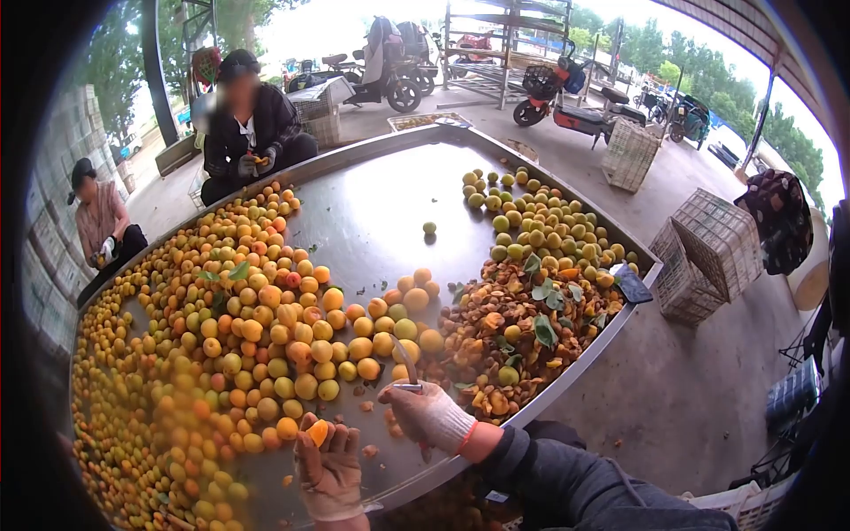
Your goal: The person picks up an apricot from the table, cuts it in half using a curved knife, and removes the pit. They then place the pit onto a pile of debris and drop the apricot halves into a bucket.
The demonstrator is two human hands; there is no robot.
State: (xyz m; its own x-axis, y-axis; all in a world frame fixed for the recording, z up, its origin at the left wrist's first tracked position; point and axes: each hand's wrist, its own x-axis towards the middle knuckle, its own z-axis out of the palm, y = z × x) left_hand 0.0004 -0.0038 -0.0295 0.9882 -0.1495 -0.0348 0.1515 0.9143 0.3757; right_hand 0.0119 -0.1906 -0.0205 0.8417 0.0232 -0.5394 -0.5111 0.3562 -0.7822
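My left hand, in a stained work glove, pinches an orange apricot piece between thumb and fingers near the table's front edge. My right hand, in a white knit glove, is closed on a small curved knife, its blade pointing up and away from me. Beyond both hands lies a large heap of whole apricots on the metal table. To the right of the knife is a pile of brown-orange apricot scraps and pits with some green leaves.
Greener apricots lie at the table's right, with a dark flat object at that edge. Plastic crates stand on the floor to the right. Two people sit along the far left side. Scooters are parked behind.
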